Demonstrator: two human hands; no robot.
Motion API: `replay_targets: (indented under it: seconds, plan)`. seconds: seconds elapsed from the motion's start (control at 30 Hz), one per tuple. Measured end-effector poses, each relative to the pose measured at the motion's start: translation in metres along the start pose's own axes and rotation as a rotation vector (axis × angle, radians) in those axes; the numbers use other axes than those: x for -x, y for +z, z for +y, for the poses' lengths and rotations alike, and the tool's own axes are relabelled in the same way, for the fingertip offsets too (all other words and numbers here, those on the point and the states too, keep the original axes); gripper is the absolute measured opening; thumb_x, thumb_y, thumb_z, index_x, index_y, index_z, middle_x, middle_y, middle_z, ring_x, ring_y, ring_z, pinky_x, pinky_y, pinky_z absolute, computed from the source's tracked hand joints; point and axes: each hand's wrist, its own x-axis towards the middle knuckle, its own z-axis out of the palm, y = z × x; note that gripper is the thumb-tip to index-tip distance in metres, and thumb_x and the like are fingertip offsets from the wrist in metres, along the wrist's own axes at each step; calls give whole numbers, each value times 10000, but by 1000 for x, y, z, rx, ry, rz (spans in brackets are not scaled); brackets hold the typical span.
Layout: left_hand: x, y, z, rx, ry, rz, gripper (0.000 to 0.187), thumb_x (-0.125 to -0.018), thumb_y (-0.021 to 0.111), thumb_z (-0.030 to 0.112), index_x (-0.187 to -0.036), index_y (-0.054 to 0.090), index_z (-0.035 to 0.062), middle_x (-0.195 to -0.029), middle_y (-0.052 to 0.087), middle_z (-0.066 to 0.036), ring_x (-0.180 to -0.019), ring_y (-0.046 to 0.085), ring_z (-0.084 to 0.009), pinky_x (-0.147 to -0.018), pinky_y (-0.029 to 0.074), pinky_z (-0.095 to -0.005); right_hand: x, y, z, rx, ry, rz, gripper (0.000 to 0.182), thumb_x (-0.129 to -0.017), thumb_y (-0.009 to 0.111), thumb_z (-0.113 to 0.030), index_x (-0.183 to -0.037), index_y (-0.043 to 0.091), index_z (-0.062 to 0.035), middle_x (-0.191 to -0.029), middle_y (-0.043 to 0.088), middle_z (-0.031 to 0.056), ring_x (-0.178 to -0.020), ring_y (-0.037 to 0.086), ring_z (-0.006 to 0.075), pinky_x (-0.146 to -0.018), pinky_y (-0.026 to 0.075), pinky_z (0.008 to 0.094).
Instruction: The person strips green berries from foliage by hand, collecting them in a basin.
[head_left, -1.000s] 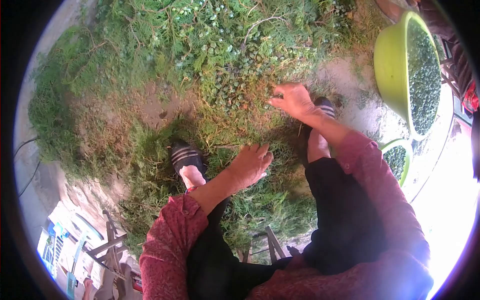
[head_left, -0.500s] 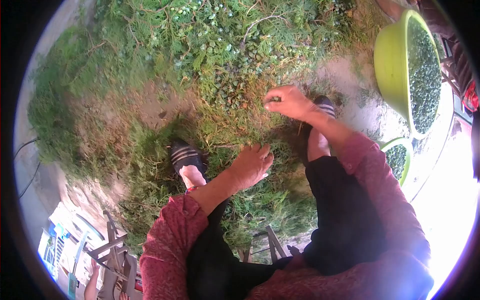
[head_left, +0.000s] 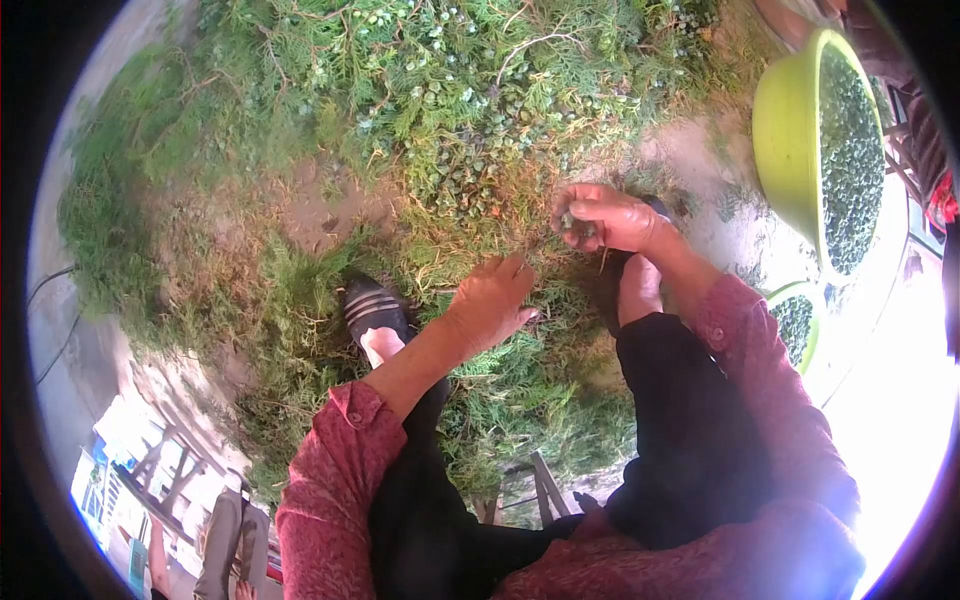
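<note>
My right hand point(head_left: 612, 220) is curled, palm partly turned up, around a few small green cones point(head_left: 572, 222). It hovers beside my right shoe, above the litter of plucked sprigs. My left hand point(head_left: 490, 305) lies low over the cut evergreen sprigs point(head_left: 500, 385) between my feet. Its fingers stretch forward with the thumb apart, and nothing shows in them. Just ahead of both hands is a pile of loose green cones point(head_left: 460, 185) mixed with brownish leaf bits.
Leafy evergreen branches point(head_left: 330, 90) bearing cones cover the ground ahead and left. At right stand a big lime-green basin point(head_left: 785, 135) full of cones and a smaller green basin point(head_left: 812, 300). Another person's legs point(head_left: 222, 540) and a wooden stool point(head_left: 160, 480) are at lower left.
My right hand has moved right and turned, so the cones in it now show. My left hand has shifted slightly forward and its fingers have stretched out.
</note>
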Motion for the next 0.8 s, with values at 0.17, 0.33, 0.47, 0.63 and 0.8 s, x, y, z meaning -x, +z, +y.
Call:
replay_targets:
  seconds: [0.17, 0.33, 0.47, 0.63, 0.8]
  plan:
    - [6, 13, 6, -24, 59, -75, 511, -670, 691, 257, -1066, 464, 29, -1096, 462, -150, -953, 502, -310, -810, 431, -392, -38, -9, 2, 1040, -381, 421, 116, -793, 584, -136, -883, 609, -66, -735, 583, 61, -627, 568, 164, -518, 446, 309]
    - [8, 17, 6, -29, 103, -80, 400, -690, 674, 291, -948, 512, 32, -1005, 491, -131, -900, 517, -279, -771, 436, -386, -45, 1, 10, 1500, -762, 400, 142, -749, 594, -108, -882, 599, -61, -725, 563, 109, -657, 552, 277, -584, 457, 360]
    - [7, 16, 5, -30, 78, -134, 508, -666, 696, 268, -1057, 477, 27, -1071, 474, -142, -927, 518, -291, -787, 441, -377, -50, -13, 23, 1431, -889, 401, 168, -770, 594, -126, -916, 561, -50, -708, 545, 90, -662, 553, 253, -528, 433, 348]
    - [7, 13, 7, -21, 90, -101, 384, -690, 672, 288, -930, 518, 31, -957, 498, -119, -874, 527, -274, -765, 438, -381, -2, -19, 10, 39, -58, 163, 113, -819, 587, -175, -839, 538, -75, -767, 530, 18, -672, 540, 153, -449, 353, 252]
    - [5, 14, 10, -19, 60, -200, 503, -672, 690, 271, -1059, 481, 27, -1091, 472, -156, -938, 520, -294, -797, 439, -380, -6, -7, 1, -146, -81, 98, 179, -813, 613, -224, -846, 527, -71, -754, 539, 37, -546, 496, 105, -407, 321, 230]
